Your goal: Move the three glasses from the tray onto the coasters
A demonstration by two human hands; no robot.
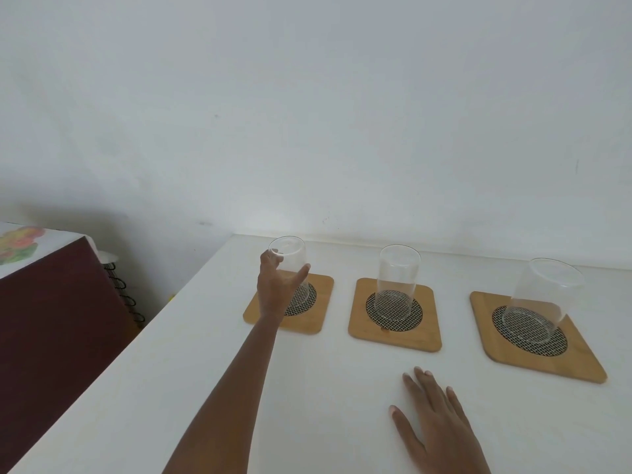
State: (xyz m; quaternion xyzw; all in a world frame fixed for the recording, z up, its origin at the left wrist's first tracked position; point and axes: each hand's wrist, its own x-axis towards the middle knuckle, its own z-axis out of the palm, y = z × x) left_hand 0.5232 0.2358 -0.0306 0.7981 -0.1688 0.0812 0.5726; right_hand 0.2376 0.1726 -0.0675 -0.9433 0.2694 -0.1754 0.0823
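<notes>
Right hand [441, 425] rests flat, fingers spread; left hand [277, 289] grips glass [289, 265] on coaster [321, 302].

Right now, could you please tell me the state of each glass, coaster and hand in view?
Left glass: upright, gripped by the left hand, on or just above its coaster.
Middle glass: upright, standing free on its coaster.
Right glass: upright, standing free on its coaster.
Left coaster: flat, partly hidden by the hand.
Middle coaster: flat, occupied.
Right coaster: flat, occupied.
Left hand: closed around the left glass.
Right hand: open, flat on the white table.
</notes>
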